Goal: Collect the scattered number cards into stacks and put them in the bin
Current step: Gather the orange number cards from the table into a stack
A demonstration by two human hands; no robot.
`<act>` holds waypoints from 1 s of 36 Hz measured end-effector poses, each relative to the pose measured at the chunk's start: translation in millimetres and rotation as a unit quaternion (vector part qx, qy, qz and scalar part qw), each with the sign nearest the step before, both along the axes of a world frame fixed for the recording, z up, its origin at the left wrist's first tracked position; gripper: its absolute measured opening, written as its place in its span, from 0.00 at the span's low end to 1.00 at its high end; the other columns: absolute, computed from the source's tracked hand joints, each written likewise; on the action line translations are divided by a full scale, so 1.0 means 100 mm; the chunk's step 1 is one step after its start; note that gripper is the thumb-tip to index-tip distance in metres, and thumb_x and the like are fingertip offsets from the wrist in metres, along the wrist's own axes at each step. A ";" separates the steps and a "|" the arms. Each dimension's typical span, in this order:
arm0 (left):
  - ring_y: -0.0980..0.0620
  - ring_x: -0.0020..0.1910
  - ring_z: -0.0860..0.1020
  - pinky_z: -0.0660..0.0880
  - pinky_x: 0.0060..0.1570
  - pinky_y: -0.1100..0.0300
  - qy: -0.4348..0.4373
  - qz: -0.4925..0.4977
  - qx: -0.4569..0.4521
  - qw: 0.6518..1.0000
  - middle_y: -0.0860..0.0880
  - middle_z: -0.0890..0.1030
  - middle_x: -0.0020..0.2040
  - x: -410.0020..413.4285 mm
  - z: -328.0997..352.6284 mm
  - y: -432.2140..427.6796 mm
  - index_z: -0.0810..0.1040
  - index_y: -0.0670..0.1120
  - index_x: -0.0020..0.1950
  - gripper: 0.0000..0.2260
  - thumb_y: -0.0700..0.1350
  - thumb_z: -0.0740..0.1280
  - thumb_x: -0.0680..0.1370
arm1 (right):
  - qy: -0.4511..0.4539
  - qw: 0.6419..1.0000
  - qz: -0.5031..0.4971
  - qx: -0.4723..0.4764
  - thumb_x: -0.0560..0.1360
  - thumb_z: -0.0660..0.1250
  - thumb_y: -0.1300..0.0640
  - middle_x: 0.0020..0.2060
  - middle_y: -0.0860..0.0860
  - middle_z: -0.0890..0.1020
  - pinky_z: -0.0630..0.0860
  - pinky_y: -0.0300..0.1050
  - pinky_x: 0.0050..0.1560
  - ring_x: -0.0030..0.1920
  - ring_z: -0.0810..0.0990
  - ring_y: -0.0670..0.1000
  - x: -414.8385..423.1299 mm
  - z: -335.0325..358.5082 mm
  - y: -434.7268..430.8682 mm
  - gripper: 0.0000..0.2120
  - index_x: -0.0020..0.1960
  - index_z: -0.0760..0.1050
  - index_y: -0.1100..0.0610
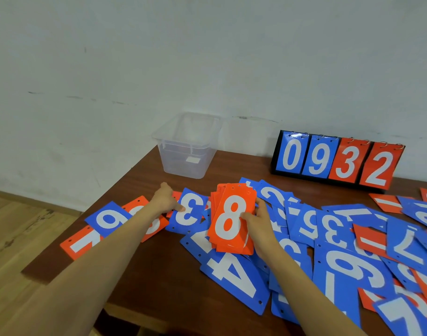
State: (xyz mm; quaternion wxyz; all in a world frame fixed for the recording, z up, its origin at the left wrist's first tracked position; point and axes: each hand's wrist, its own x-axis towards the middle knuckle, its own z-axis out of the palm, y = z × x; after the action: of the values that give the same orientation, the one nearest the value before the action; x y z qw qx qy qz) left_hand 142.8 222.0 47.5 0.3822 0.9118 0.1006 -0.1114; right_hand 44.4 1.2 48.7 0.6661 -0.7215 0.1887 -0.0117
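Observation:
My right hand (258, 220) grips a stack of orange cards (232, 218) with a white 8 on top, held just above the table. My left hand (165, 198) reaches to the left of the stack; its fingers are at the left edge of a blue 3 card (189, 212), over an orange card partly hidden beneath. Whether it pinches a card is unclear. Several blue and orange number cards (348, 241) lie scattered over the table's middle and right. The clear plastic bin (185, 146) stands beyond the hands near the wall.
A flip scoreboard (338, 161) showing 0 9 3 2 stands at the back right. A blue 9 card (108, 218) and an orange 1 card (82, 242) lie near the brown table's left edge (50, 260). Wooden floor lies to the left.

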 end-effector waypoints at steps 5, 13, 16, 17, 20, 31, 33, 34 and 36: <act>0.43 0.50 0.79 0.76 0.35 0.59 -0.133 0.074 -0.128 0.980 0.39 0.78 0.56 -0.10 0.02 0.06 0.69 0.43 0.48 0.13 0.36 0.72 0.72 | -0.006 1.000 -0.009 -0.002 0.79 0.60 0.62 0.66 0.54 0.71 0.77 0.50 0.50 0.61 0.75 0.57 -0.07 0.06 -0.05 0.24 0.72 0.59 0.51; 0.46 0.56 0.77 0.69 0.50 0.62 -0.325 0.017 -0.016 0.946 0.43 0.78 0.58 -0.29 0.29 -0.01 0.77 0.40 0.60 0.11 0.42 0.62 0.80 | -0.036 0.999 -0.010 0.011 0.78 0.60 0.63 0.65 0.55 0.72 0.76 0.49 0.48 0.60 0.76 0.56 -0.21 0.20 -0.08 0.23 0.71 0.59 0.52; 0.45 0.57 0.77 0.71 0.55 0.60 -0.381 -0.019 0.036 0.924 0.42 0.77 0.59 -0.37 0.40 -0.05 0.76 0.40 0.62 0.12 0.37 0.59 0.80 | -0.050 0.999 -0.010 0.015 0.78 0.60 0.63 0.64 0.55 0.73 0.76 0.46 0.44 0.57 0.76 0.55 -0.27 0.25 -0.09 0.22 0.70 0.61 0.53; 0.45 0.57 0.77 0.71 0.55 0.60 -0.395 -0.024 0.042 0.918 0.42 0.77 0.59 -0.40 0.44 -0.06 0.76 0.40 0.62 0.13 0.36 0.60 0.79 | -0.055 0.998 -0.010 0.016 0.78 0.60 0.64 0.64 0.55 0.73 0.76 0.45 0.43 0.56 0.76 0.54 -0.29 0.26 -0.10 0.22 0.70 0.61 0.53; 0.47 0.57 0.77 0.74 0.56 0.57 -0.448 -0.041 0.055 0.891 0.44 0.77 0.60 -0.46 0.54 -0.09 0.75 0.42 0.62 0.14 0.34 0.60 0.78 | -0.068 0.997 -0.012 0.021 0.78 0.60 0.64 0.63 0.54 0.74 0.77 0.43 0.41 0.53 0.75 0.51 -0.35 0.30 -0.14 0.21 0.69 0.61 0.52; 0.53 0.49 0.76 0.72 0.51 0.64 -0.427 -0.137 -0.118 0.886 0.47 0.79 0.49 -0.84 1.03 -0.68 0.78 0.41 0.48 0.15 0.28 0.54 0.75 | -0.121 0.989 -0.079 0.035 0.78 0.56 0.66 0.61 0.54 0.74 0.76 0.47 0.46 0.52 0.75 0.52 -0.61 0.45 -0.43 0.25 0.72 0.58 0.51; 0.54 0.49 0.76 0.71 0.49 0.64 -0.368 -0.186 -0.109 0.904 0.49 0.79 0.49 -0.91 1.03 -0.81 0.77 0.45 0.46 0.14 0.31 0.55 0.77 | -0.121 0.989 -0.079 0.033 0.78 0.56 0.66 0.59 0.54 0.74 0.75 0.44 0.43 0.50 0.75 0.50 -0.65 0.48 -0.49 0.25 0.72 0.58 0.51; 0.55 0.48 0.76 0.71 0.48 0.66 -0.353 -0.212 -0.098 0.906 0.50 0.78 0.49 -0.94 1.02 -0.88 0.77 0.46 0.46 0.13 0.32 0.56 0.77 | -0.118 0.990 -0.072 0.032 0.78 0.56 0.66 0.58 0.53 0.74 0.75 0.43 0.41 0.48 0.75 0.49 -0.67 0.48 -0.52 0.25 0.71 0.58 0.51; 0.58 0.47 0.75 0.71 0.46 0.72 -0.334 -0.263 -0.082 0.902 0.52 0.78 0.49 -1.02 1.00 -1.01 0.77 0.46 0.48 0.12 0.32 0.59 0.76 | -0.111 0.992 -0.047 0.033 0.78 0.56 0.66 0.52 0.51 0.75 0.74 0.40 0.35 0.44 0.76 0.47 -0.71 0.50 -0.55 0.23 0.70 0.59 0.51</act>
State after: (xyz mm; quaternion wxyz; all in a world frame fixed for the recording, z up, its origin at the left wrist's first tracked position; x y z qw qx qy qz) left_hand 40.8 120.8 147.3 0.4231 0.8545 -0.2859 0.0948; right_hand -26.5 -53.4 98.3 0.7054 -0.6834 0.1473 -0.1167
